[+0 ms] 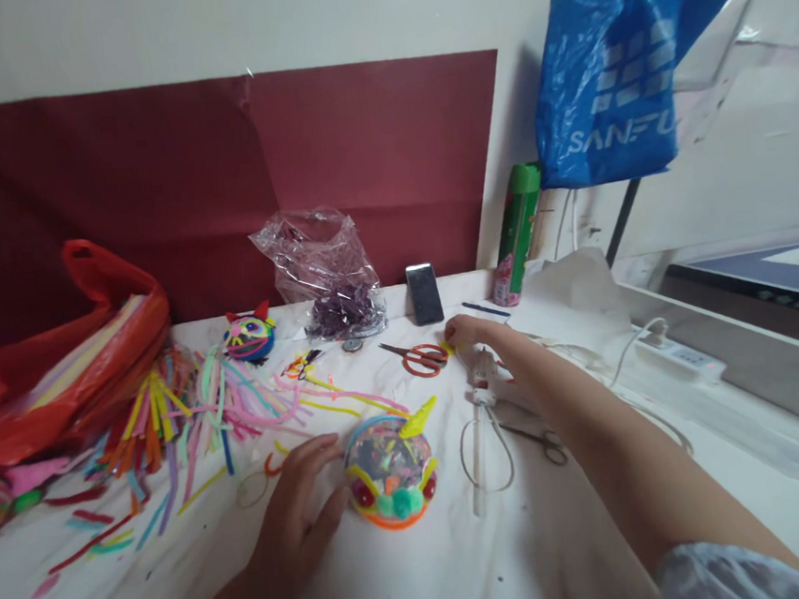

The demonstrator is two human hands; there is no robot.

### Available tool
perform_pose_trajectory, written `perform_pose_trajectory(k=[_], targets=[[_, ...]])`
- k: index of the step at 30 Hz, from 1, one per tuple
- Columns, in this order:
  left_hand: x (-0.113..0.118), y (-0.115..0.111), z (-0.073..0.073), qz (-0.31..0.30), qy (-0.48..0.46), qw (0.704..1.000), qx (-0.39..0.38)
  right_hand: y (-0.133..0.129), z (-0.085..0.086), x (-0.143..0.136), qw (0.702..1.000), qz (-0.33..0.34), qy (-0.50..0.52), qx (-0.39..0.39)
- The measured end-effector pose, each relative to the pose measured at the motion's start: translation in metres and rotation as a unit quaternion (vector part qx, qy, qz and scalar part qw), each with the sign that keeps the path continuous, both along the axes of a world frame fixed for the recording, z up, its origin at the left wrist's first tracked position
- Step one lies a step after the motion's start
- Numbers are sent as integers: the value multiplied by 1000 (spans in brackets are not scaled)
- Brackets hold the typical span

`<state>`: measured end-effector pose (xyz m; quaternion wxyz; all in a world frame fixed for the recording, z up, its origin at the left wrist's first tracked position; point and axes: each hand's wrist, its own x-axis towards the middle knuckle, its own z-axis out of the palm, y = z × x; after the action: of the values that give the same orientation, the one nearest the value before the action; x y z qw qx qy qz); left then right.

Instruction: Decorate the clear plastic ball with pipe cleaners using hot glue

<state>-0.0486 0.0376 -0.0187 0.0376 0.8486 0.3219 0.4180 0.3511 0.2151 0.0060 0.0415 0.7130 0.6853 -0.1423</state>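
Note:
A round, clear-topped craft animal head (391, 470) sits on the white table, with red eyes, a green nose, an orange lower rim and one yellow pointed ear (418, 418). My left hand (304, 502) rests just left of it, fingers apart and near its side. Farther off, my right hand (471, 332) reaches past the orange-handled scissors (423, 359), its fingertips pinched down on a small yellow piece (447, 346) that is mostly hidden. Below my right wrist lies a white glue gun (482, 381) with a wire loop and a clear stick.
Pipe cleaners (162, 407) spread across the left beside a red bag (119, 317) and a finished-looking cat head (249, 337). A clear bag (341, 277), a phone (424, 294) and a green spray can (518, 231) stand along the back. Dark scissors (544, 441) and a power strip (680, 357) lie right.

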Motion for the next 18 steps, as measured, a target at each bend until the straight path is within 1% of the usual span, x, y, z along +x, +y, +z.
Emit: perform_pose_trajectory(k=[6,9,11,14,16,18], targets=[[3,-2,2,-9,-13,1000,1,-7,7,-18,1000,3,-8,-3],[2,-1,2,-7,-12,1000,-2,-13,20,-27,999,-11,-4,36],[0,2,3,-7,-14,1000,-2,-19,36,-30,995,-26,7,93],[-3,5,5,-4,-30,999,-16,-38,70,-35,977,-34,41,205],[-4,5,9,11,-63,997,-49,-61,95,-42,957,-22,72,281],[-2,1,17,21,-119,985,-121,-97,113,-58,931,1,101,350]])
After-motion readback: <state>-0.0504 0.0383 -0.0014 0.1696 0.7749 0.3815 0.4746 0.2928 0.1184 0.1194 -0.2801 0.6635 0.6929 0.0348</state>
